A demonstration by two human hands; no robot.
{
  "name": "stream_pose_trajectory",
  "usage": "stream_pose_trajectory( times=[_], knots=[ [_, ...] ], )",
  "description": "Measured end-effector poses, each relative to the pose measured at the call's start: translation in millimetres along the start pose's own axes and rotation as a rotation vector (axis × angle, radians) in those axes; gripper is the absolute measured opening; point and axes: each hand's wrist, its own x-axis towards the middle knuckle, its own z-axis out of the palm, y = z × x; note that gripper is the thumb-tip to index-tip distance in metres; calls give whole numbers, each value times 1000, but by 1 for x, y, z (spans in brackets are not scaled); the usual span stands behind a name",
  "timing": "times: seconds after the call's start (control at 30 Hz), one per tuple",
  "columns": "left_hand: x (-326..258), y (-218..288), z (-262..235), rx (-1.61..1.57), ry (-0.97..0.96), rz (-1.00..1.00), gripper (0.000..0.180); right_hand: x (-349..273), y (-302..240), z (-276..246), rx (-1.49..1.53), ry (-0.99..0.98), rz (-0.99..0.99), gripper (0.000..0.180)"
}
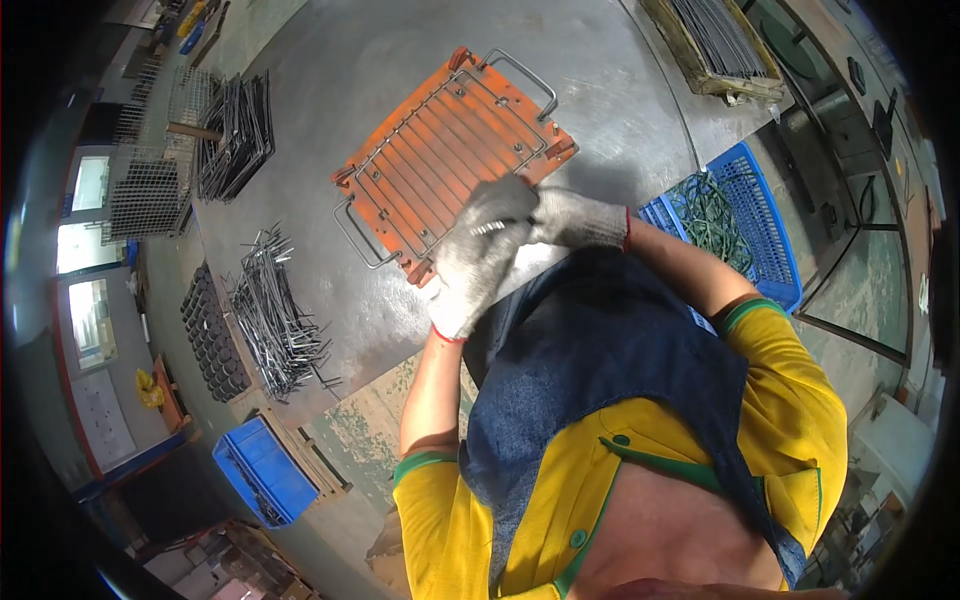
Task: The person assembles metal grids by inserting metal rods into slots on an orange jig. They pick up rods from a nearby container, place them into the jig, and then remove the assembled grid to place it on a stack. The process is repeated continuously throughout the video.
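An orange jig board (pixel 440 180) lies tilted on the metal table, with a wire grid (pixel 425 150) of parallel rods set on it. Bent wire handles (pixel 540 85) stick out at its far right and left ends. My left hand (pixel 475 255), in a white glove with dark fingers, is closed over the board's near edge. Beside it my right hand (pixel 575 218), gloved too, is closed, and its fingertips meet the left fingers. A small bright ribbed bit shows at the left fingers. Whatever lies within either hand is hidden.
Loose metal rods (pixel 278 315) lie in a heap at the table's left, with bent dark wire pieces (pixel 235 135) behind. A blue basket (pixel 765 215) of green strands stands at the right. Rods fill a tray (pixel 715 45) at the far right. A blue crate (pixel 265 470) sits lower left.
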Motion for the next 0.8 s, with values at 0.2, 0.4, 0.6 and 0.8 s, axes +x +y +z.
stream_pose_trajectory(
  times=[0.2, 0.4, 0.6, 0.8],
  knots=[
    [-2, 1, 6, 284, 25, 216, 22, -14, 4, 8, -151, 109, -152, 24],
    [19, -5, 12, -105, 89, -62, 18, -10, 5, 3, -260, 11, 40, 20],
    [72, -21, -9, -884, 187, -305, 23, 15, -38, -30, 908, 2, 696, 22],
    [118, -36, -24, -993, 113, -511, 27, 42, -8, -31, 1174, 30, 796, 25]
  ],
)
